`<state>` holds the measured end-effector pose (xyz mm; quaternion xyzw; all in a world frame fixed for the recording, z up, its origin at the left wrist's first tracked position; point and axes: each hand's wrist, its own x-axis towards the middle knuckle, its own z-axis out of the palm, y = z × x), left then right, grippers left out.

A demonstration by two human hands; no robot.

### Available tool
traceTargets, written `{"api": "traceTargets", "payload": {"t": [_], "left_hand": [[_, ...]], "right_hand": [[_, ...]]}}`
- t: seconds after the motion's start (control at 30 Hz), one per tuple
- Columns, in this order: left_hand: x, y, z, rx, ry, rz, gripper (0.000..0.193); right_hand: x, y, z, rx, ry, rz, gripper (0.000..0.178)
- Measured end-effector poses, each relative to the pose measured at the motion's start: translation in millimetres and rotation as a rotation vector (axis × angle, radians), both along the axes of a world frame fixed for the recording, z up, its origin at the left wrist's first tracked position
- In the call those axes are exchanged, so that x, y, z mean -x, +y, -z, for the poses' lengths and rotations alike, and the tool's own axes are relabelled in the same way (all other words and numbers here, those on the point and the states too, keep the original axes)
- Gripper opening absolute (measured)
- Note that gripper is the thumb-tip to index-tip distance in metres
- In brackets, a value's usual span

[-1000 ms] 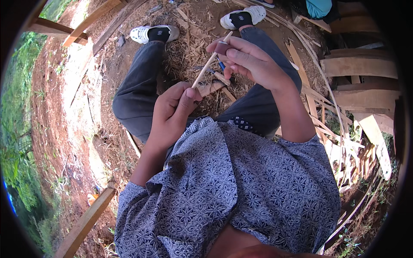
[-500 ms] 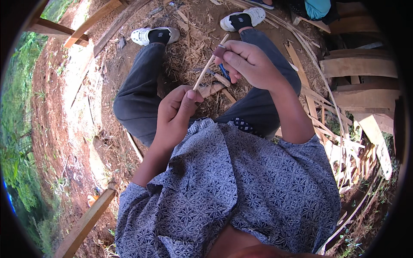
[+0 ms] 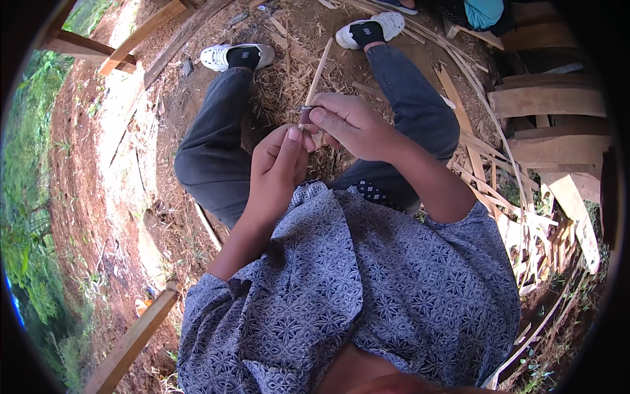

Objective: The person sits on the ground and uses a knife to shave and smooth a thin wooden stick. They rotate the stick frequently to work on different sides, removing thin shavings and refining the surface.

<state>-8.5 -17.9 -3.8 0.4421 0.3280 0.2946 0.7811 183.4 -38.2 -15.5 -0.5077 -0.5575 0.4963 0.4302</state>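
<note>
A thin pale wooden stick (image 3: 319,71) slants up and away between my legs. My left hand (image 3: 277,157) pinches its near end between thumb and fingers. Close against that hand, my right hand (image 3: 354,125) presses a small brown folded piece (image 3: 306,116), which looks like sandpaper, around the stick. Both hands are closed and nearly touching. Most of the folded piece is hidden under the right thumb and fingers.
Wood shavings (image 3: 298,56) cover the ground between my shoes. Long wooden strips (image 3: 459,108) lie along the right, beside stacked curved planks (image 3: 545,102). A wooden beam (image 3: 134,338) slants at the lower left. Part of another person's shoe (image 3: 397,6) shows at the top.
My right hand has slid the brown folded piece down the stick, toward my left hand. The stick now points more upright, and the tools on the ground are hidden behind my hands.
</note>
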Motion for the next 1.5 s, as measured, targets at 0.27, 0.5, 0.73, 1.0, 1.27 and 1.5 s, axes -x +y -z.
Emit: {"api": "traceTargets", "payload": {"t": [0.27,0.5,0.73,1.0,1.27,1.5], "left_hand": [[4.9,-13.6,5.8,-0.122,0.089,0.118,0.035],[5.1,-16.6,7.6,-0.102,0.09,0.144,0.036],[5.8,-15.5,8.5,-0.112,0.102,0.106,0.036],[-0.8,-18.2,-4.6,-0.225,0.147,0.051,0.033],[13.5,-20.8,10.5,-0.448,0.343,0.031,0.034],[11.0,-12.7,8.5,-0.366,0.304,0.0,0.036]], "right_hand": [[-35.6,18.9,-5.5,-0.028,0.378,0.213,0.031],[-31.4,13.5,-4.7,-0.069,0.421,0.266,0.029],[-26.7,10.1,-8.5,-0.07,0.292,0.212,0.034],[-29.0,15.0,-14.0,-0.106,0.207,0.339,0.025],[-39.7,13.5,-9.9,0.003,0.439,0.275,0.026],[2.1,-5.1,1.5,-0.126,0.045,0.104,0.023]]}}
